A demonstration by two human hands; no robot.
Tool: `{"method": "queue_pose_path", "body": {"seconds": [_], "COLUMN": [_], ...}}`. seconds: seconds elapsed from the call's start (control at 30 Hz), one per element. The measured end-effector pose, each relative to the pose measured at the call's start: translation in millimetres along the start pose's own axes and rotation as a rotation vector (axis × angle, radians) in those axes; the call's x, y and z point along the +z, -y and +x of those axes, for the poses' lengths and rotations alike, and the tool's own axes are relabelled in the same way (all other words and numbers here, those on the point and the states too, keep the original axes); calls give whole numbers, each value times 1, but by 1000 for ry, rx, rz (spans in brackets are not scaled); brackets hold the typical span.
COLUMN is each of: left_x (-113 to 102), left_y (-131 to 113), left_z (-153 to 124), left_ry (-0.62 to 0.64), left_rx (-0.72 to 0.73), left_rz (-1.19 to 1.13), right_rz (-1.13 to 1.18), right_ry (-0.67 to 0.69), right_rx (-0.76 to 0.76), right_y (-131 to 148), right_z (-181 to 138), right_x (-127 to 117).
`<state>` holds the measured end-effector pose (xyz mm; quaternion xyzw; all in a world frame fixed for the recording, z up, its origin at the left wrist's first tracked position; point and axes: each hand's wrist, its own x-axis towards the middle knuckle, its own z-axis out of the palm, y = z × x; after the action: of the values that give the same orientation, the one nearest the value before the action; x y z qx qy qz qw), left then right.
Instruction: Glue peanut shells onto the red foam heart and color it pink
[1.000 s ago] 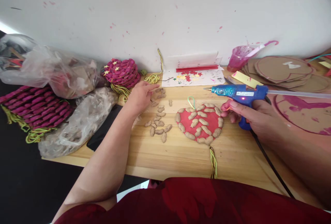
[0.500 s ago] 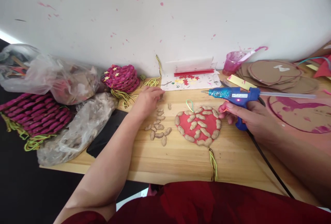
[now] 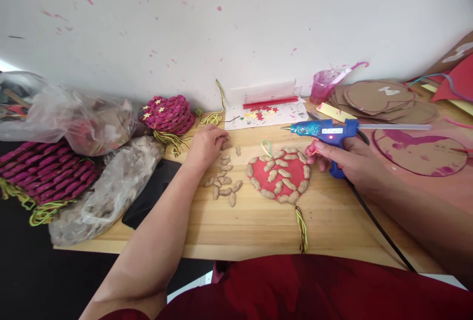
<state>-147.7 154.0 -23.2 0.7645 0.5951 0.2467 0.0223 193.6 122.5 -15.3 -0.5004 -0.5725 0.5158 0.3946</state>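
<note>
Head view: bags (image 3: 107, 196) crowd the left of the worktop (image 3: 254, 233), cardboard (image 3: 377, 100) its right. The red heart (image 3: 279, 178) lies mid-worktop, loose peanuts (image 3: 225, 192) beside it. Left hand (image 3: 206, 147) arches palm-down at the far peanuts, its grip unclear; right hand (image 3: 353, 157) clasps the glue gun (image 3: 328, 133), pointing left.

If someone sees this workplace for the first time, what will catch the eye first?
Probably the blue glue gun in the right hand, its small light glowing. Then the red heart-like piece, edged with peanuts, on the table below and left of the gun. The magenta stack at the left edge also stands out.
</note>
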Motion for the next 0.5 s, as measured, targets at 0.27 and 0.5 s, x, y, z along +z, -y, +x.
{"method": "queue_pose_path", "body": {"seconds": [0.27,0.5], "left_x": [5,-11], "left_y": [-7,-2], "left_z": [3,-3], "left_ry": [-42,48], "left_rx": [-12,13], "left_rz": [-19,-35], "right_rz": [5,-4], "right_ry": [16,12], "right_rx": [-18,-16], "right_y": [-4,-2], "right_z": [1,0], "right_x": [-1,-1]}}
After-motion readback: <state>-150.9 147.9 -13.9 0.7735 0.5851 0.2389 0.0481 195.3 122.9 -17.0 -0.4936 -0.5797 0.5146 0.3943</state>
